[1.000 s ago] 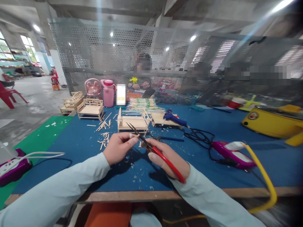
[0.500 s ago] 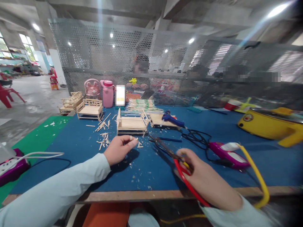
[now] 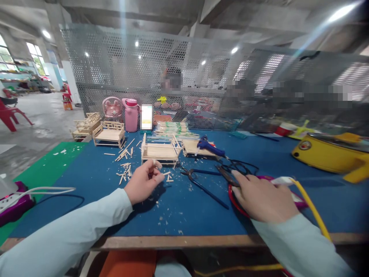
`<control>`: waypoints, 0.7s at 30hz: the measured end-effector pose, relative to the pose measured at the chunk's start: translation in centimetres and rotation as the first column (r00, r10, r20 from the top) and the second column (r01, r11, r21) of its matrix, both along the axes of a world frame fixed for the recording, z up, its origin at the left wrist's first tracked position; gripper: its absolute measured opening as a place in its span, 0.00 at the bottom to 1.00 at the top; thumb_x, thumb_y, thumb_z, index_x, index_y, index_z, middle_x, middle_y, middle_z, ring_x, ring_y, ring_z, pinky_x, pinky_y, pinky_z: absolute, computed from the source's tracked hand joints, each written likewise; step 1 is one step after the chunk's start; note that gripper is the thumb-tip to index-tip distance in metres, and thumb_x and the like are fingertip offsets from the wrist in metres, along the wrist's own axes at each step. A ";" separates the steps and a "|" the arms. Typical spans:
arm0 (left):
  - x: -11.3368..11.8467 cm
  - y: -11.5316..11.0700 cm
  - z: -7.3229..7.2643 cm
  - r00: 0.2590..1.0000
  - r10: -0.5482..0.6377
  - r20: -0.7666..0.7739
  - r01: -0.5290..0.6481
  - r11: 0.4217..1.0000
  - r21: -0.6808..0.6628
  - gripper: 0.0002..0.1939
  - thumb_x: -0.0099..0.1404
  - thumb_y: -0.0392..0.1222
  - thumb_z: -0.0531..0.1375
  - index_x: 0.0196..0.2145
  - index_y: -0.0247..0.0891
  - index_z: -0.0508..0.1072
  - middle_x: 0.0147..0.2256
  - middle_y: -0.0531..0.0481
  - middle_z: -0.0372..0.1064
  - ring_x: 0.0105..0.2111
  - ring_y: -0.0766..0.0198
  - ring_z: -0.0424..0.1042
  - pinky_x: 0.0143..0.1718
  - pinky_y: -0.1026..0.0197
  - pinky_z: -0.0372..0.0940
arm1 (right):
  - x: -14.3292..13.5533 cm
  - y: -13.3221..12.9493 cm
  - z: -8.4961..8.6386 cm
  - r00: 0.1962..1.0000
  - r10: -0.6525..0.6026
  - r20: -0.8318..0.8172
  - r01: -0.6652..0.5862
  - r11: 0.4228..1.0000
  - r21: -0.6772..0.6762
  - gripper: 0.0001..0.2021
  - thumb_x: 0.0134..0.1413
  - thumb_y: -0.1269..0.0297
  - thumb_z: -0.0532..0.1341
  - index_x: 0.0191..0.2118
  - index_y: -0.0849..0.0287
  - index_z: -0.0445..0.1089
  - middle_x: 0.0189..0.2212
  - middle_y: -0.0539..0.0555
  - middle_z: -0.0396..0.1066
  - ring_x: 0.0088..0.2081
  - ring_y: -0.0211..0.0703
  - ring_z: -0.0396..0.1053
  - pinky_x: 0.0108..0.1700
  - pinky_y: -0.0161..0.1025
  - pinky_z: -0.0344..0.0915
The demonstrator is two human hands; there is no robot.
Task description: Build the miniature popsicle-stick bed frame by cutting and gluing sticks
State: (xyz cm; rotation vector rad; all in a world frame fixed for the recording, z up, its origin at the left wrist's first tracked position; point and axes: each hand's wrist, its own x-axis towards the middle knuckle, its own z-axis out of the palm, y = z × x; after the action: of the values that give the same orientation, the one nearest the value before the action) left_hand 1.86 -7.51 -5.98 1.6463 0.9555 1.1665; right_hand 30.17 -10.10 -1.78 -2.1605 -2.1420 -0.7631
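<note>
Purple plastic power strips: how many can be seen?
2: one power strip at the picture's left edge; a second power strip at right, partly behind the right hand. Others may be hidden.

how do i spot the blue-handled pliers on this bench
On the blue tabletop, look between the left hand and the right hand. The blue-handled pliers lie there open, jaws pointing left. Two long splayed blue handles set them apart from the red-handled scissors at the right hand.

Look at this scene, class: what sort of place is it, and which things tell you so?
Probably a craft workshop: small wooden furniture-like frames stand on the blue tabletop, short sticks lie in loose piles, and a blue glue gun lies close by.
</note>
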 end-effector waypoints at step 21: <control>-3.8 4.9 0.0 0.843 0.535 -0.055 -0.535 0.845 0.010 0.09 0.51 0.27 0.51 0.29 0.36 0.65 0.24 0.55 0.62 0.25 0.67 0.62 0.32 0.62 0.59 | -14.4 8.2 -1.8 0.441 0.822 -0.361 -0.759 0.556 0.338 0.10 0.59 0.67 0.54 0.33 0.62 0.71 0.31 0.58 0.75 0.36 0.44 0.70 0.40 0.39 0.64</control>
State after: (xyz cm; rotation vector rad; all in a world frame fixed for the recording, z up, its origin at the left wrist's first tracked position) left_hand -1.99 -2.63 -5.97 1.4480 1.5200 1.4821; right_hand 15.81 -1.89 -3.54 -0.8494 -2.3134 -0.2022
